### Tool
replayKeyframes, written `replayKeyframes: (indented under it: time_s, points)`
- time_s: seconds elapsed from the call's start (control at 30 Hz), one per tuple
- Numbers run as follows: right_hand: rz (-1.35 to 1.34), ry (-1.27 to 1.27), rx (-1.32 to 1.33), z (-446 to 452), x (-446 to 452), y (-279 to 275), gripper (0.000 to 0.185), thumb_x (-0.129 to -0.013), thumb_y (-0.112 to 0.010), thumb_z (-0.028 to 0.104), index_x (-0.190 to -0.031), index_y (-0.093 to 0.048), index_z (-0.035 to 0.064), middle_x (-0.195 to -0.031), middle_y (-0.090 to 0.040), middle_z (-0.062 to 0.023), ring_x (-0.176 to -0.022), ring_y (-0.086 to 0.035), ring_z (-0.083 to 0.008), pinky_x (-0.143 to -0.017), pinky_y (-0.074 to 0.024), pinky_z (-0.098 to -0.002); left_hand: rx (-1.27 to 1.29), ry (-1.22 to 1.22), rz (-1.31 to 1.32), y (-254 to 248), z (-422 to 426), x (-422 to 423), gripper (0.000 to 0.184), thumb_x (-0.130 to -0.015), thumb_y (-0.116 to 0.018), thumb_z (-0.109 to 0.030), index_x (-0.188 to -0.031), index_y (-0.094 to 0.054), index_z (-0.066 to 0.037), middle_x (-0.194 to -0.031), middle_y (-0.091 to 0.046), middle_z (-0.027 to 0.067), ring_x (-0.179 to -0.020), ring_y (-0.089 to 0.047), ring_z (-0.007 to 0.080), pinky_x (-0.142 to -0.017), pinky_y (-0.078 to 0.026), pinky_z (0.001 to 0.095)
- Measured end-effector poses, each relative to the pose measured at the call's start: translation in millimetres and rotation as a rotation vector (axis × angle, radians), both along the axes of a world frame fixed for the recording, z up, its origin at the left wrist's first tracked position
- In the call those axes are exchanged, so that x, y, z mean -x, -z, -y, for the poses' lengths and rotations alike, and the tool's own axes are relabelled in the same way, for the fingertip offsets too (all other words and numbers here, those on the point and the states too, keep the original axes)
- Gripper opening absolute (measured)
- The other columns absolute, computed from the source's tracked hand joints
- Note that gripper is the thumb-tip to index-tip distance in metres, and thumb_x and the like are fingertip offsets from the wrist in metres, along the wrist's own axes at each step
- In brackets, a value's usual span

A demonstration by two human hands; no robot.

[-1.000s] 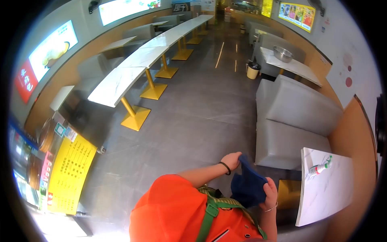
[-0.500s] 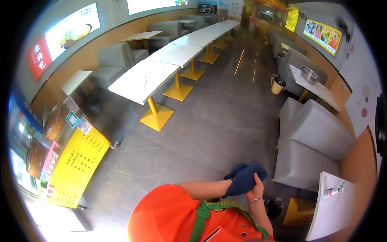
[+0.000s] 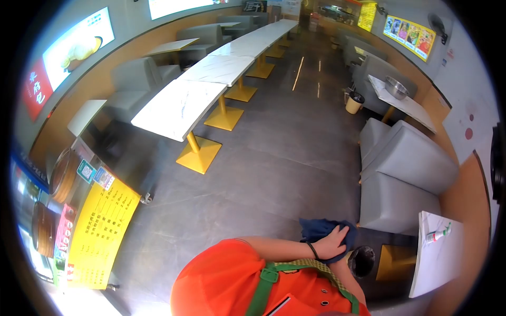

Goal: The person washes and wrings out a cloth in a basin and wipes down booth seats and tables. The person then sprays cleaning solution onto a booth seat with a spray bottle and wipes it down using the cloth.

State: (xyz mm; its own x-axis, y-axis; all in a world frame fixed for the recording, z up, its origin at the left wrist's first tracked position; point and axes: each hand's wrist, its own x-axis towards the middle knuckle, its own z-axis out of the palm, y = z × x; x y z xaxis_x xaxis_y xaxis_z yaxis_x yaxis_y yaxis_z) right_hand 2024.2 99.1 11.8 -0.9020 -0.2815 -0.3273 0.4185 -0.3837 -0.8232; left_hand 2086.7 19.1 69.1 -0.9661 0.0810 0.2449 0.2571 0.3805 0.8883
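Note:
A dark blue cloth (image 3: pixel 314 229) is bunched up in front of my body at the lower right. Across its top lies my left hand (image 3: pixel 332 244), fingers bent over the fabric and gripping it; a dark band circles that wrist. My right forearm (image 3: pixel 349 273) comes up from below and ends under the cloth and the left hand, so the right fingers are hidden. Just right of my hands, a dark-lined waste bin (image 3: pixel 362 261) stands on the floor.
Right of me is a marble-topped table (image 3: pixel 435 268) with a squeeze bottle (image 3: pixel 438 234), beside a grey bench (image 3: pixel 398 203). A steel bowl (image 3: pixel 396 88) sits on a farther table. Ahead-left runs a row of white tables (image 3: pixel 179 108); nearer left stands a yellow price board (image 3: pixel 103 237).
My left hand, earlier covered by the cloth, now shows on top of it. My right hand, earlier visible gripping the cloth, is now hidden beneath. The view has shifted slightly to the right.

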Motion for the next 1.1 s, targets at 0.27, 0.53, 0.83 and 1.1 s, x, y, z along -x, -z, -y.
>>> replayKeyframes:
  time_s: [0.27, 0.53, 0.83, 1.1]
  points:
    - [-0.331, 0.109, -0.295, -110.8, -46.7, -53.8, 0.018, -0.087, -0.044, 0.014, -0.098, -0.053, 0.0026, -0.083, -0.055, -0.0073, -0.074, -0.052, -0.0186, -0.064, -0.0424, -0.0302, 0.333, 0.773, 0.039, -40.0, -56.5, 2.3, 0.065, -0.082, -0.054, -0.032, -0.130, -0.026, 0.003, -0.128, -0.031, 0.0317, -0.110, -0.044, 0.0400, -0.094, -0.036, 0.0380]
    - [-0.520, 0.085, -0.730, -261.3, -122.3, -79.0, 0.014, -0.086, -0.044, 0.010, -0.094, -0.053, 0.0037, -0.074, -0.054, -0.0044, -0.065, -0.050, -0.0149, -0.056, -0.0404, -0.0264, 0.629, 0.811, 0.260, 11.1, -68.8, 27.1, 0.062, -0.082, -0.053, -0.041, -0.125, -0.038, 0.000, -0.122, -0.046, 0.0207, -0.110, -0.045, 0.0346, -0.092, -0.037, 0.0383]
    - [0.106, 0.565, 0.223, -443.2, -242.9, -0.8, 0.016, -0.086, -0.042, 0.018, -0.075, -0.047, 0.0089, -0.061, -0.047, -0.0015, -0.052, -0.042, -0.0129, -0.047, -0.0348, -0.0245, 1.119, 0.926, 0.232, -14.3, -159.9, 54.9, 0.057, -0.080, -0.055, -0.041, -0.123, -0.041, -0.007, -0.114, -0.051, 0.0174, -0.102, -0.052, 0.0320, -0.083, -0.043, 0.0418]
    - [0.259, 0.465, 0.910, -464.4, -248.0, -21.5, 0.022, -0.086, -0.041, 0.023, -0.067, -0.043, 0.0116, -0.058, -0.045, -0.0004, -0.049, -0.038, -0.0127, -0.045, -0.0326, -0.0245, 1.220, 1.084, 0.145, -16.9, -235.8, 101.2, 0.053, -0.078, -0.057, -0.040, -0.119, -0.044, -0.007, -0.112, -0.052, 0.0150, -0.100, -0.053, 0.0319, -0.082, -0.044, 0.0417]
